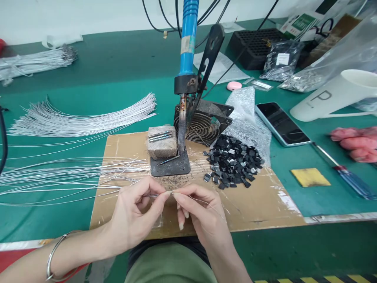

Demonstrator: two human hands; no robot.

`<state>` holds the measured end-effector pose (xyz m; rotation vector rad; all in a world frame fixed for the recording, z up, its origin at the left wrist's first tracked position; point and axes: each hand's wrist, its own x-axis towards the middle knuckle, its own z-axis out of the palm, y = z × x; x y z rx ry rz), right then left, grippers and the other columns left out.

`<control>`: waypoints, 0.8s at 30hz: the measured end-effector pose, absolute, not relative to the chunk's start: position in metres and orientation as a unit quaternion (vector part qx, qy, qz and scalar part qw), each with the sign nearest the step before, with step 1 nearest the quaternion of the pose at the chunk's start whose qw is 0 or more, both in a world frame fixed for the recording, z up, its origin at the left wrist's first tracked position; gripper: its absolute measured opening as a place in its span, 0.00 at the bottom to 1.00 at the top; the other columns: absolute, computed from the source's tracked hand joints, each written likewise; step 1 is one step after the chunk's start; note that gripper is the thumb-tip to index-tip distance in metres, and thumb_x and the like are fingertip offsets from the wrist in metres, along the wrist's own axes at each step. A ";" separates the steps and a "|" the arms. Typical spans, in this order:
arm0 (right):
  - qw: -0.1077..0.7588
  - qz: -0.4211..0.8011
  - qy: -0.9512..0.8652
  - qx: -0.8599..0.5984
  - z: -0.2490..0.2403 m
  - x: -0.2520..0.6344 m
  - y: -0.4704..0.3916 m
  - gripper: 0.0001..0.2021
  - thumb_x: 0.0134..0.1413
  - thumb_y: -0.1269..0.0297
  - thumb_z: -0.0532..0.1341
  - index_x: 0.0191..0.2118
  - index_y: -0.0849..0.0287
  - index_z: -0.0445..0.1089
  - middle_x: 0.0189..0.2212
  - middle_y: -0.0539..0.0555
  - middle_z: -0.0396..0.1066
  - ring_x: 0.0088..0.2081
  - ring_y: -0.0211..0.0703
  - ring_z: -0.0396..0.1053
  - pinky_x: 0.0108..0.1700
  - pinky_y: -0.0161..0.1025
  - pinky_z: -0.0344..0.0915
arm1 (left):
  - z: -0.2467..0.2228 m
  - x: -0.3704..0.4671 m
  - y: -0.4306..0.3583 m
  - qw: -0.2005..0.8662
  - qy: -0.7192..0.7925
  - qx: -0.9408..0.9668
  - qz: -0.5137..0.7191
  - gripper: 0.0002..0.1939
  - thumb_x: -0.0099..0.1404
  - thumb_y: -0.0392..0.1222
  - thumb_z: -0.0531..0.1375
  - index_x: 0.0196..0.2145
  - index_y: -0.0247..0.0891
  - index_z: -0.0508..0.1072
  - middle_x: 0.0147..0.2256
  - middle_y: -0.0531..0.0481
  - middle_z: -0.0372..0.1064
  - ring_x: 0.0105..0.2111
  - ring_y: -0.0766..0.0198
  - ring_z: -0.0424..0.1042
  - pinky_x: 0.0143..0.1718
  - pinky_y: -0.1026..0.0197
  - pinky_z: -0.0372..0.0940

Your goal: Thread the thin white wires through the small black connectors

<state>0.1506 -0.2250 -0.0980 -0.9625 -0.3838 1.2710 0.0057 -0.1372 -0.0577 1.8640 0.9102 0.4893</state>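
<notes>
My left hand [134, 214] is pinched around a thin wire, its thumb and forefinger meeting above the front of the cardboard mat [259, 208]. Close against it, my right hand [206, 214] also pinches the thin wire [203, 201], whose fine strand runs back over that hand. Fingertips cover the exact spot where the two grips meet. Beyond the hands, a blue-handled soldering iron [188, 59] stands tip down over a small black plate [171, 168]. To the right lies a heap of small black connector pieces [234, 161]. Loose white wires [59, 177] stretch leftward.
A worn block [161, 147] carries metal tips, with a small fan [203, 127] behind. A wire bundle [85, 118] lies at left. On the right are a phone [282, 124], a yellow sponge [310, 177], a screwdriver [353, 182] and a white cup [330, 98].
</notes>
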 end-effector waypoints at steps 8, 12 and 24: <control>0.674 0.584 -0.164 -0.421 -0.096 0.154 -0.224 0.06 0.53 0.60 0.74 0.31 0.57 0.83 0.21 0.47 0.71 0.17 0.30 0.68 0.19 0.27 0.67 | -0.060 0.004 -0.139 0.493 0.397 0.750 0.193 0.13 0.71 0.48 0.59 0.31 0.39 0.71 0.22 0.55 0.62 0.21 0.67 0.58 0.21 0.63 0.52; 0.689 0.577 -0.152 -0.411 -0.098 0.149 -0.223 0.05 0.55 0.60 0.73 0.32 0.56 0.84 0.21 0.47 0.71 0.17 0.30 0.67 0.19 0.27 0.68 | -0.064 0.004 -0.139 0.501 0.399 0.740 0.206 0.13 0.71 0.48 0.59 0.32 0.39 0.71 0.23 0.55 0.63 0.21 0.67 0.59 0.22 0.63 0.53; 0.741 0.542 -0.069 -0.390 -0.092 0.127 -0.220 0.05 0.49 0.62 0.75 0.31 0.58 0.84 0.19 0.48 0.70 0.16 0.30 0.64 0.17 0.27 0.68 | -0.066 0.004 -0.143 0.492 0.399 0.736 0.239 0.11 0.72 0.45 0.58 0.32 0.39 0.70 0.23 0.55 0.63 0.20 0.68 0.60 0.21 0.64 0.55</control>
